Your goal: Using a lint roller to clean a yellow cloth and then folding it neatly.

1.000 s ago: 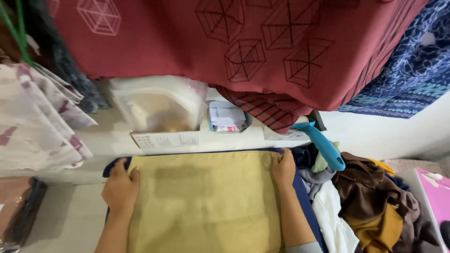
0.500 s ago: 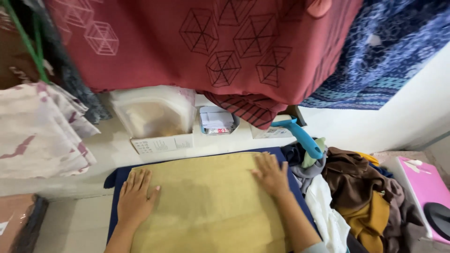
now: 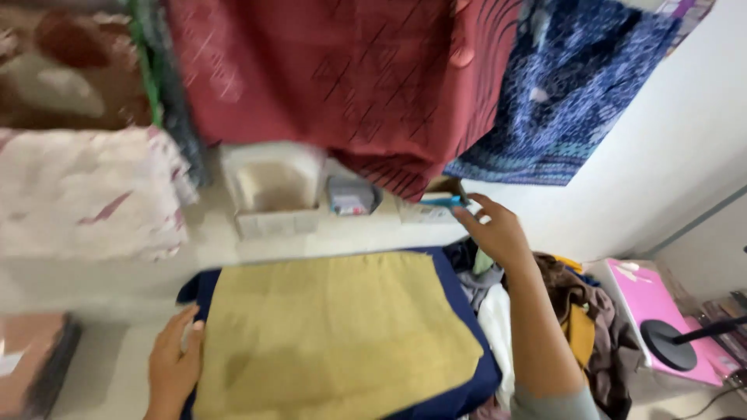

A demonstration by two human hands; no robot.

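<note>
- The right hand (image 3: 498, 233) is shown raised and stretched forward, away from the body, over the far right corner of the work surface; its fingers are spread and closed on nothing.
- A blue-handled tool (image 3: 442, 201) lies just ahead and to the left of the right fingertips, on the pale ledge (image 3: 311, 245) at the back. Its long axis runs roughly left to right, with the nearer end pointing toward the hand. Fingertips and handle appear touching or nearly so; blur prevents a firmer reading.
- The right hand is by far the nearer of the 2 hands to the tool; the left is well apart from it, at the opposite near corner.
- The left hand (image 3: 175, 365) is laid flat at the near left edge of the mustard-yellow cloth (image 3: 334, 334), fingers extended, pressing rather than grasping.
- The yellow cloth is spread flat on a dark blue pad (image 3: 465, 327), whose border shows along the right side and the far left corner.
- Behind the cloth, on the ledge, a white plastic container (image 3: 272, 190) and a small grey box (image 3: 352, 196) are seen to the left of the tool.
- A dark red garment (image 3: 342, 78) and a blue patterned garment (image 3: 576, 93) hang above the ledge; the red hem hangs just over the tool.
- A heap of brown and white clothes (image 3: 576, 311) lies to the right of the pad, beneath the right forearm.
</note>
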